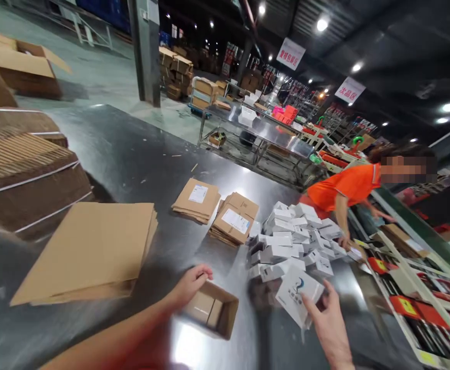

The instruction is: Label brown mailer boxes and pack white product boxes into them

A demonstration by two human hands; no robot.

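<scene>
My left hand is closed over the upper left edge of a small open cardboard box, which stands on the metal table. Flat brown cardboard shows inside the box; whether anything lies beneath cannot be seen. In my right hand is a white box with a dark blue curved logo, pinched between thumb and fingers and tilted. A clear wrap seems to cover it. Just beyond it lies a heap of similar small white boxes.
Flattened cartons lie left on the metal table, beside strapped cardboard bundles. Two labelled cardboard stacks, one near and one farther, lie mid-table. A person in an orange shirt reaches beside a conveyor at right.
</scene>
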